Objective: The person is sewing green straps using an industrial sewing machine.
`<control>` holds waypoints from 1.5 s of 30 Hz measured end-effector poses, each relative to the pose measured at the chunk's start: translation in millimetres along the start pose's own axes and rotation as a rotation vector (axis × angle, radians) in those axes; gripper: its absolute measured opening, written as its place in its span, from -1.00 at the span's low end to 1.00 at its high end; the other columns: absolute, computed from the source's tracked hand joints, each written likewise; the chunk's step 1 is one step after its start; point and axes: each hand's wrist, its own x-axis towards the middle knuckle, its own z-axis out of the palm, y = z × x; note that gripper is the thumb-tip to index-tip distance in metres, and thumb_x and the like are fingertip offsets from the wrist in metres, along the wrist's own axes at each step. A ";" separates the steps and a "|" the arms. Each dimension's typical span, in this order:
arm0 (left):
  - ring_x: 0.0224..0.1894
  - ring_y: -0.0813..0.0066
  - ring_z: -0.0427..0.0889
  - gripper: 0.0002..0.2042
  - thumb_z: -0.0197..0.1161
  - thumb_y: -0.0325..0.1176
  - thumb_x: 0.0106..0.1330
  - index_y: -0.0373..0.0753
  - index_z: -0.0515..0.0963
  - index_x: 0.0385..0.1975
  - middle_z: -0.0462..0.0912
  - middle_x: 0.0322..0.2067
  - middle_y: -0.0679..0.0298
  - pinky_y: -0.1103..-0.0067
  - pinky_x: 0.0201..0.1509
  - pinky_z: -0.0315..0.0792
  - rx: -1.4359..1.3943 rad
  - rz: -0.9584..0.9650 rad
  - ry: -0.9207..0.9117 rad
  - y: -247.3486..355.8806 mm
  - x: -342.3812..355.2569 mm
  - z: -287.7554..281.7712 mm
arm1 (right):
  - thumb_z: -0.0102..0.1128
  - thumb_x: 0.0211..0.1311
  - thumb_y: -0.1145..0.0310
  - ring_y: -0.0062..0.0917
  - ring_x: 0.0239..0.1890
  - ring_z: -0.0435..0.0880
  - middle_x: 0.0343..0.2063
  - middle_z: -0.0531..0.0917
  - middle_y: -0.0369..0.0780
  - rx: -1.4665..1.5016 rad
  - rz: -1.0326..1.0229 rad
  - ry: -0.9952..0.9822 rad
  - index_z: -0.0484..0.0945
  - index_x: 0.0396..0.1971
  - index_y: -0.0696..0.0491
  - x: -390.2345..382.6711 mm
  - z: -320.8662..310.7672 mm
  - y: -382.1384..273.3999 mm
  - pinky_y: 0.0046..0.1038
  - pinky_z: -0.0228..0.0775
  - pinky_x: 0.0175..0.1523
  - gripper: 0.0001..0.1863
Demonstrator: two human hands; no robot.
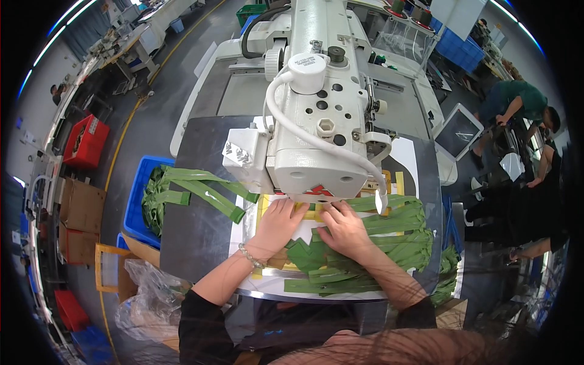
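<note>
A white sewing machine (313, 167) overhangs a yellow template (398, 182) on a white sheet. My left hand (283, 222) lies at the template beneath the head, fingers stretched, tips partly tucked near the machine. My right hand (344, 228) rests beside it, fingers apart and slightly bent, touching the yellow template and green fabric. Green straps (401, 225) fan out around and to the right of my right hand, and a cut green piece (304, 258) lies below my hands. More straps (210, 198) trail from a blue bin (140, 216) at the left.
A metal work table (182, 255) carries the work. A plastic bag (146, 292) and cardboard boxes (82, 216) stand at left, near a red crate (85, 140). A tilted screen (459, 131) is at right. Co-workers (526, 106) bend over equipment (511, 146) farther right.
</note>
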 end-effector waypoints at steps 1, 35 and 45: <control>-0.16 0.26 0.49 -0.63 0.14 -0.37 0.14 -0.19 0.51 -0.01 0.49 -0.18 0.17 0.44 0.02 0.37 -0.029 0.010 -0.010 -3.9 1.1 -4.1 | 0.31 -0.03 0.29 -0.24 -0.02 0.47 -0.13 0.52 -0.16 0.000 -0.022 0.005 0.48 -0.20 0.10 -0.2 0.8 0.1 -0.27 0.39 0.09 -0.63; -0.09 0.24 0.57 -0.59 0.28 0.01 0.18 -0.20 0.62 -0.17 0.64 -0.14 0.20 0.37 0.10 0.34 -0.502 -0.265 -0.285 -41.8 20.8 18.6 | 0.35 -0.03 0.35 -0.31 -0.05 0.54 -0.18 0.59 -0.22 0.100 -0.079 -0.005 0.51 -0.27 0.08 8.8 -1.2 53.6 -0.25 0.40 0.06 -0.70; -0.08 0.21 0.46 -0.45 0.27 0.04 0.10 -0.28 0.49 -0.06 0.53 -0.19 0.12 0.32 0.06 0.21 -0.104 -0.115 -0.076 -11.4 10.2 -8.5 | 0.28 -0.01 0.19 -0.32 -0.18 0.53 -0.41 0.58 -0.25 -0.079 0.202 0.157 0.60 -0.43 0.02 43.5 3.6 81.8 -0.29 0.27 -0.21 -0.77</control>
